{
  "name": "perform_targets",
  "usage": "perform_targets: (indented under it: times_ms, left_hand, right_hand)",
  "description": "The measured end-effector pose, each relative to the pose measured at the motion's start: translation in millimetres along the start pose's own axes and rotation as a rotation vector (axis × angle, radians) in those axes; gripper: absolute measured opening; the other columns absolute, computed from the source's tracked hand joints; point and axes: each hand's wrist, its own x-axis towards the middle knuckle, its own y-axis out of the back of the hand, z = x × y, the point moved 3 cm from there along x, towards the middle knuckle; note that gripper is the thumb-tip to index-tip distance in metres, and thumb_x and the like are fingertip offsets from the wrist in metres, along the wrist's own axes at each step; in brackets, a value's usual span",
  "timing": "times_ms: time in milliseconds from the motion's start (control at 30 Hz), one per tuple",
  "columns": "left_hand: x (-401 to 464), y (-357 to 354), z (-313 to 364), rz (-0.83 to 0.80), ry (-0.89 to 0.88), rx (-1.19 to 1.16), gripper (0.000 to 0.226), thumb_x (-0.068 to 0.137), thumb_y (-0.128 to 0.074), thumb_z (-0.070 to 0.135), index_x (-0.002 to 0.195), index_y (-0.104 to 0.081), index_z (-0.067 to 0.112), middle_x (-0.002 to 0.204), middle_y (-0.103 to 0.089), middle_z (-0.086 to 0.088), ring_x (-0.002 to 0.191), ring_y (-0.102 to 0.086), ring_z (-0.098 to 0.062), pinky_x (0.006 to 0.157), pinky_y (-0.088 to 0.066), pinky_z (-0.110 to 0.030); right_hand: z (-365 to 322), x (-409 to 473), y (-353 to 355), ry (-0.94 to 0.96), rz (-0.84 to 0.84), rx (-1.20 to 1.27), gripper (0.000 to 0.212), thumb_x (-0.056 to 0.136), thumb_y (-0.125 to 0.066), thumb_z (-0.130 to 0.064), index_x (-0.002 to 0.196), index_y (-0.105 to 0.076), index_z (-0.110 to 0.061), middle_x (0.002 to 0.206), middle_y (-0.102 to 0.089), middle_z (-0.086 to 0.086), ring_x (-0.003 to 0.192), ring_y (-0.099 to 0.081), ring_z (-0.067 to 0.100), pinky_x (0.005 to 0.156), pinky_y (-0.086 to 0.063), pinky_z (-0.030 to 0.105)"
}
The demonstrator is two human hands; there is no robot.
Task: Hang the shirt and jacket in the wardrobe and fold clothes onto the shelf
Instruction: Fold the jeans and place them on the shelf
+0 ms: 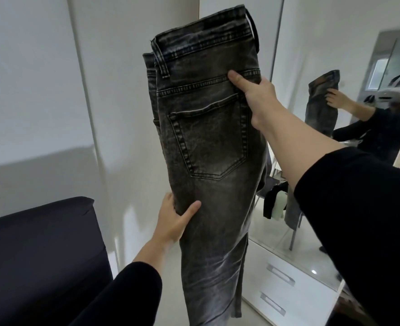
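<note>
A pair of washed dark grey jeans [208, 142] hangs upright in front of me, folded lengthwise with a back pocket facing me and the waistband at the top. My right hand [255, 95] grips the right edge just below the waistband, thumb on the front. Lower down, my left hand [174, 220] pinches the left edge of the thigh area. The legs run down out of the frame. Both my arms wear black sleeves.
A white wardrobe door [41, 90] stands behind the jeans. To the right is a mirror door [311, 67] reflecting me and a chair with clothes [276, 203]. White drawers [281, 290] sit below the mirror. A dark upholstered piece [36, 255] fills the lower left.
</note>
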Motion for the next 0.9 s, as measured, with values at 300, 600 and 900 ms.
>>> perform_targets:
  times_ms: [300, 600, 900]
  left_hand:
    - [2.0, 0.5, 34.1, 0.174, 0.03, -0.035, 0.058, 0.076, -0.077, 0.037, 0.119, -0.042, 0.021, 0.105, -0.055, 0.015, 0.1, -0.057, -0.008, 0.083, -0.047, -0.021]
    - [-3.5, 11.0, 35.3, -0.316, 0.544, -0.293, 0.031, 0.088, -0.065, 0.028, 0.113, -0.061, 0.011, 0.113, -0.067, -0.005, 0.103, -0.063, -0.023, 0.095, -0.046, -0.036]
    - [2.9, 4.9, 45.8, -0.205, 0.492, -0.389, 0.038, 0.086, -0.067, 0.027, 0.12, -0.061, 0.01, 0.111, -0.07, -0.007, 0.104, -0.064, -0.025, 0.083, -0.049, -0.034]
  right_hand:
    - [-16.8, -2.5, 1.9, 0.091, -0.005, -0.102, 0.021, 0.079, -0.078, -0.022, 0.091, -0.062, -0.016, 0.1, -0.07, 0.007, 0.092, -0.07, 0.022, 0.08, -0.059, 0.035]
    - [1.2, 0.7, 15.1, 0.088, 0.078, -0.19, 0.033, 0.08, -0.077, -0.027, 0.106, -0.059, -0.014, 0.103, -0.068, 0.004, 0.094, -0.066, 0.017, 0.08, -0.057, 0.028]
    - [15.7, -11.3, 10.2, -0.107, -0.272, -0.417, 0.033, 0.081, -0.074, -0.028, 0.109, -0.057, -0.025, 0.108, -0.068, 0.004, 0.097, -0.067, 0.021, 0.084, -0.056, 0.035]
